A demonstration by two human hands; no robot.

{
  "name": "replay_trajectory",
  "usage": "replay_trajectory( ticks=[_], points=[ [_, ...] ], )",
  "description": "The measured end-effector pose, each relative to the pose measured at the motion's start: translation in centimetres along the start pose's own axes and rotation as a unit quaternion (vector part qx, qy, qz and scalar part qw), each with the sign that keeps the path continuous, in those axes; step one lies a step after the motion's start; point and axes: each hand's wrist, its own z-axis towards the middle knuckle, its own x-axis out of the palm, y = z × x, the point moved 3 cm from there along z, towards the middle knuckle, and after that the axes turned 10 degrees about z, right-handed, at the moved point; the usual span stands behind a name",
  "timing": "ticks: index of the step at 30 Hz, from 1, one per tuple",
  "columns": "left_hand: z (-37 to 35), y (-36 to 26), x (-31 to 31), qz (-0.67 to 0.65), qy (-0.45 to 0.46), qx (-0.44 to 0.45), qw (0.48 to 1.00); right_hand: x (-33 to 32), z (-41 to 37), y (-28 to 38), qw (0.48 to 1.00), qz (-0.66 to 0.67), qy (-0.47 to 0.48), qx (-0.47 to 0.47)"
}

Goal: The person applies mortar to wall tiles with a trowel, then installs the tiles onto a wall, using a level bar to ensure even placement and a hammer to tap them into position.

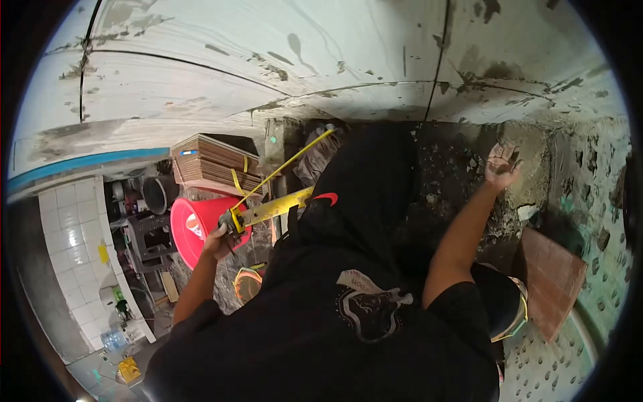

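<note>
My left hand (220, 242) is closed around a yellow tape measure (236, 220) beside the red bucket. Its yellow blade (288, 163) sticks out up and to the right. A wide yellow strip, perhaps a level (278, 206), runs from beside the tape measure to my knee; whether my hand also holds it is unclear. On the right, my right hand (502, 166) has its fingers spread, palm showing, over a grey cement ledge (532, 151). Nothing is seen in it.
A red bucket (184, 231) and stacked tiles (211, 164) stand at left. White wall panels (348, 47) rise ahead. A reddish tile (550, 281) leans at right by the pitted wall (606, 201). Rubble (462, 157) lies between my leg and right hand.
</note>
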Motion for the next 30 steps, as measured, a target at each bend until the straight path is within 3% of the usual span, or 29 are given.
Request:
replay_trajectory(
  ticks=[3, 6, 8, 10, 12, 15, 16, 18, 20, 21, 22, 23, 24, 25, 26, 27, 30],
  points=[
    [-1.2, 6.1, -5.0, -0.093, -0.085, -0.016, 0.992, -0.6, -0.2, -1.1, 0.956, -0.132, -0.221, -0.14],
    [-2.4, 9.5, -7.1, -0.121, -0.112, 0.019, 0.986, -3.3, -0.2, 0.2, 0.999, -0.015, -0.033, 0.035],
    [-4.2, 10.5, -8.7, -0.151, -0.151, 0.034, 0.976, -4.1, -1.0, 0.8, 0.994, -0.043, -0.059, 0.083],
    [-6.2, 11.3, -9.1, -0.2, -0.224, 0.059, 0.952, -2.9, -1.3, -0.3, 0.94, -0.178, -0.28, -0.077],
    [-7.6, 12.2, -11.3, -0.249, -0.284, 0.115, 0.919, -2.5, -1.4, -1.0, 0.994, -0.045, -0.096, 0.026],
    [-8.4, 10.9, -11.9, -0.232, -0.28, 0.266, 0.893, -2.3, -1.2, -2.1, 0.965, -0.091, -0.228, -0.091],
    [-7.6, 11.5, -13.9, -0.283, -0.317, 0.287, 0.858, -2.2, -0.5, -3.1, 0.984, -0.006, -0.177, 0.013],
    [-4.7, 11.6, -19.9, -0.376, -0.37, 0.313, 0.79, -2.3, -0.9, -3.1, 0.966, 0.148, -0.062, 0.201],
    [-0.8, 7.9, -22.1, -0.287, -0.29, 0.395, 0.824, -5.0, -1.9, 0.3, 0.978, -0.057, -0.182, 0.088],
    [1.5, 6.4, -24.8, -0.285, -0.167, 0.395, 0.857, -4.0, -2.2, -0.4, 0.966, -0.096, -0.239, 0.0],
    [4.3, 4.3, -25.7, -0.276, -0.021, 0.43, 0.859, -2.6, -2.5, -1.4, 0.94, -0.145, -0.296, -0.083],
    [8.4, 1.6, -25.0, -0.273, -0.065, 0.422, 0.862, -0.6, -2.4, -2.5, 0.841, -0.222, -0.465, -0.168],
    [12.4, -0.1, -23.2, -0.244, -0.173, 0.4, 0.866, 4.7, -2.3, -4.5, 0.832, -0.273, -0.478, -0.07],
    [15.7, -1.5, -20.7, -0.185, -0.256, 0.373, 0.872, 1.2, -2.1, -1.0, 0.837, -0.3, -0.456, -0.03],
    [18.4, -2.3, -17.3, -0.114, -0.307, 0.345, 0.88, 2.7, -1.6, 0.5, 0.811, -0.346, -0.47, 0.041],
    [20.0, -2.9, -13.6, -0.051, -0.336, 0.323, 0.883, 9.1, -1.2, -0.4, 0.732, -0.46, -0.501, 0.05],
    [21.9, -3.6, -5.4, 0.06, -0.346, 0.288, 0.891, 15.6, 0.3, 6.9, 0.582, -0.663, -0.459, 0.102]
  ],
)
